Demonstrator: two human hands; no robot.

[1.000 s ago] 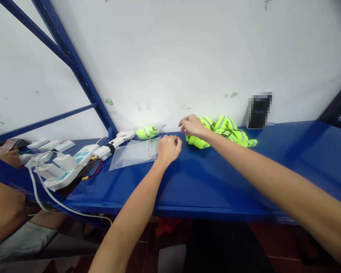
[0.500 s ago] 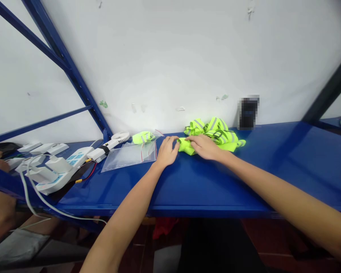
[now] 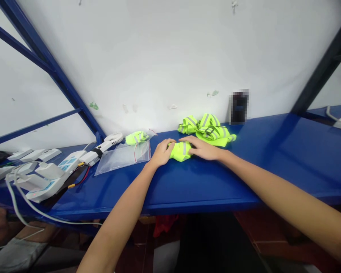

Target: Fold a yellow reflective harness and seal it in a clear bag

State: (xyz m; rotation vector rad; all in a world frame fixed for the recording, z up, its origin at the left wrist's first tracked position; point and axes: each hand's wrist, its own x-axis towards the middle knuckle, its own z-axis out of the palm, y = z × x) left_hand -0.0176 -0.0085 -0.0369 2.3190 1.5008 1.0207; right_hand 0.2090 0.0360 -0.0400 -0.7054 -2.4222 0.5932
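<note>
A white wall (image 3: 159,57) is rising behind the blue shelf (image 3: 210,185), where loose fluorescent strap coils (image 3: 213,132) are lying towards the back. The left hand (image 3: 162,152) and right hand (image 3: 204,148) are cupping opposite sides of a smaller yellow-green bundle (image 3: 181,151) on the shelf, in front of the coils. Over the last half second, the hands have been bringing this bundle nearer the front edge, so it is apparently being handled separately from the coils. Its ends are disappearing under the fingers, so I cannot tell whether either hand is gripping firmly or only steadying it. Clear bags (image 3: 116,158) are lying left of the hands, their layers hard to count; a pixelated dark object (image 3: 238,108) is standing against the wall, its details unreadable.
</note>
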